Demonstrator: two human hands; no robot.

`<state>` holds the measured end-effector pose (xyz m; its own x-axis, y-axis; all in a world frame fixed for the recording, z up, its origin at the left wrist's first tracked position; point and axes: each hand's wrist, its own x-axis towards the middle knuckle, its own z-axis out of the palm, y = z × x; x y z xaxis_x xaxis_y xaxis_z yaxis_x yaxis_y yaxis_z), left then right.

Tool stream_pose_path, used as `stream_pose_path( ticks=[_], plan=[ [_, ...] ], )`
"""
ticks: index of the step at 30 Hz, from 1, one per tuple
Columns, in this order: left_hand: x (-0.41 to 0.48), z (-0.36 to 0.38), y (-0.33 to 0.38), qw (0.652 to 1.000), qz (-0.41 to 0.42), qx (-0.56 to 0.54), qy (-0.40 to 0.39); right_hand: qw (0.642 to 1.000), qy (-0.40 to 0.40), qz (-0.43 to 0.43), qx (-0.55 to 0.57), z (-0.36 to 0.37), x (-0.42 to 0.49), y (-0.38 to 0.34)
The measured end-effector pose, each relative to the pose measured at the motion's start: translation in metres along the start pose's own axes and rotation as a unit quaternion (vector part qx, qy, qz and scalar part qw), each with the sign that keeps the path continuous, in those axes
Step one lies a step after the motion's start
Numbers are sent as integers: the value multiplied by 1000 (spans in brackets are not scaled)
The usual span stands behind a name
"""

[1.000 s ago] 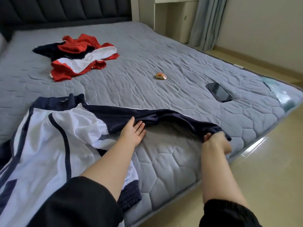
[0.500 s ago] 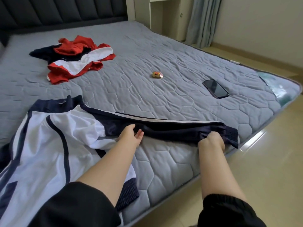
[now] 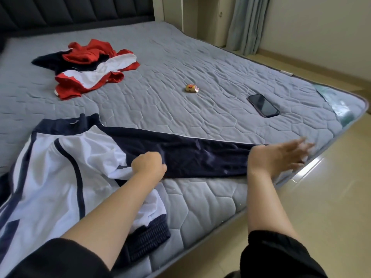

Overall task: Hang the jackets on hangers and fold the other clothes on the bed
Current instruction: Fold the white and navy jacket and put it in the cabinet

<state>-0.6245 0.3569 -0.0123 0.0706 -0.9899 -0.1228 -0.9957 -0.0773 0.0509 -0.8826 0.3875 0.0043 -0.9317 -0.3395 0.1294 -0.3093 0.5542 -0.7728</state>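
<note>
A white and navy jacket (image 3: 50,169) lies spread on the near left of the grey bed (image 3: 180,57). Its navy sleeve (image 3: 200,155) stretches flat to the right, toward the bed's edge. My left hand (image 3: 149,165) is curled where the sleeve meets the white body and seems to pinch the cloth there. At the sleeve's cuff end my right hand (image 3: 281,155) lies with fingers straight and blurred, covering the cuff. A red, white and navy garment (image 3: 88,71) lies crumpled farther up the bed.
A dark phone (image 3: 263,105) lies face up near the bed's right edge. A small yellow object (image 3: 191,88) sits mid-bed. The dark headboard (image 3: 70,13) is at the back. Beige floor (image 3: 321,197) runs along the right, with a cabinet and curtain behind.
The sleeve was pulled out straight and laid flat. My right hand let go of the cuff and opened over it. My left hand went from flat to curled at the sleeve's base.
</note>
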Motion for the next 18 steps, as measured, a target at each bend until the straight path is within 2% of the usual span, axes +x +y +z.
stream_pose_path(
  ticks=[2,3,5,7,8,10,13,15,18],
  plan=[
    [5,3,4,992,79,-11,101,993,-31,-107,-49,4,-15,-12],
    [11,12,4,988,110,-7,107,979,-76,-183,-57,11,-26,-20],
    [14,31,2,991,128,17,19,916,-245,-305,-86,33,-51,-22],
    [11,49,0,990,110,35,-81,841,-396,-319,-186,56,-66,-1],
    [8,54,1,989,114,42,-89,823,-413,-301,-247,63,-66,10],
    [3,53,1,986,145,41,-68,833,-375,-258,-315,67,-60,19],
    [-2,42,-11,980,181,79,-8,838,-352,-256,-329,62,-70,-2],
    [-6,35,-30,976,195,92,32,807,-386,-315,-317,63,-96,-14],
    [-22,23,-65,975,198,-13,105,740,-450,-390,-314,70,-140,-15]
  ],
)
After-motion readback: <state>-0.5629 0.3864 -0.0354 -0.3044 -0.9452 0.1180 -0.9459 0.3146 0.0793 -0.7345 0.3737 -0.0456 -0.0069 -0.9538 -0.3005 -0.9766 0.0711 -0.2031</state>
